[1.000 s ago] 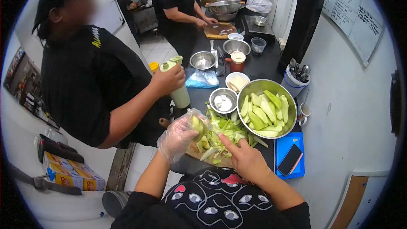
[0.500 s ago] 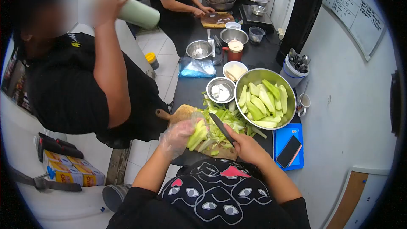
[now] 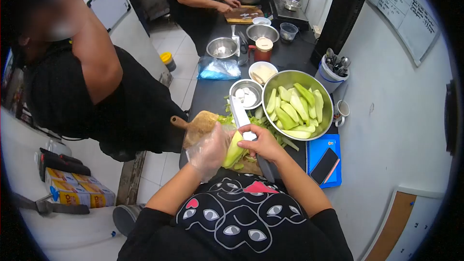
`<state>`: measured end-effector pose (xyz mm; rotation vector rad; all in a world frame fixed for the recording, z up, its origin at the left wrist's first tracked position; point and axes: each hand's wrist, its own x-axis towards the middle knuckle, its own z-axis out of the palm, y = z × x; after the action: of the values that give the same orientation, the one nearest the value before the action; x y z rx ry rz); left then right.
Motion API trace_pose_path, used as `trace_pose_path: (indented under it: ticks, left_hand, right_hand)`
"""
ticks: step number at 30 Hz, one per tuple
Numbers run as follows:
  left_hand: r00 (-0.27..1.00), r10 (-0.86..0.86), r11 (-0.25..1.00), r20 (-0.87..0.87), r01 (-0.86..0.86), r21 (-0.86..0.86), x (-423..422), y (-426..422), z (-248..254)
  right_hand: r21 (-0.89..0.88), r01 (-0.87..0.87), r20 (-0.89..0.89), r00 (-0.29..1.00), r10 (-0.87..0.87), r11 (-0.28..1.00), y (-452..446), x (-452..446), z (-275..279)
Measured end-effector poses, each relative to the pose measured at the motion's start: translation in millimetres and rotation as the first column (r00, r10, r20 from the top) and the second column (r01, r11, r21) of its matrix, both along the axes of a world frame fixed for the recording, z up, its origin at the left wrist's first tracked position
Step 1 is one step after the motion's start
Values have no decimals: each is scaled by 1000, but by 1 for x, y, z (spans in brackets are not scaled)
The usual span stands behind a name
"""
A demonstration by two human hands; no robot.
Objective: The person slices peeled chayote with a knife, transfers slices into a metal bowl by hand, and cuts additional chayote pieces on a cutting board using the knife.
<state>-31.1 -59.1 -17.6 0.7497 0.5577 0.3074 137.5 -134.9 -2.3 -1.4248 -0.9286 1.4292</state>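
Note:
My left hand (image 3: 211, 149), in a clear plastic glove, is closed round a pale green peeled fruit or vegetable piece (image 3: 234, 152) above the cutting board (image 3: 199, 124). My right hand (image 3: 263, 144) grips a kitchen knife (image 3: 239, 114), its broad blade pointing away from me and its dark handle toward my shirt. The right fingertips also touch the green piece. Green peelings (image 3: 285, 141) lie scattered over the board and partly under my hands. Beside them stands a large steel bowl (image 3: 330, 111) full of similar pale green pieces.
A small steel bowl (image 3: 233, 88) holds white pieces. Farther back are a white bowl (image 3: 251, 73), a red mug (image 3: 263, 53) and a blue plastic bag (image 3: 218, 69). A phone (image 3: 324, 165) rests on a blue folder at right. One person stands close at left; another works at the far end.
The knife has swung so its blade points farther forward and looks bright. My right hand has come against the green piece. The person at left has raised the pale green container higher.

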Motion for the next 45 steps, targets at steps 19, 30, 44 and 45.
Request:
trace_pose_path:
  ticks: [19,30,44,45]
  left_hand:
    - [978,-4,977,208,48,-208,-9,16,-19]
    - [831,374,921,412,-281,-270,-34,51,18]
    - [915,397,723,64,-355,592,-17,36,27]
    - [875,484,528,23,-313,789,-11,26,44]
  right_hand:
    - [332,133,405,874,-269,934,-1,-6,3]
    - [135,130,4,991,-132,982,-10,13,21]
    - [552,48,472,805,-359,832,64,72,77]
    - [600,-15,542,744,-392,800,51,56,80]
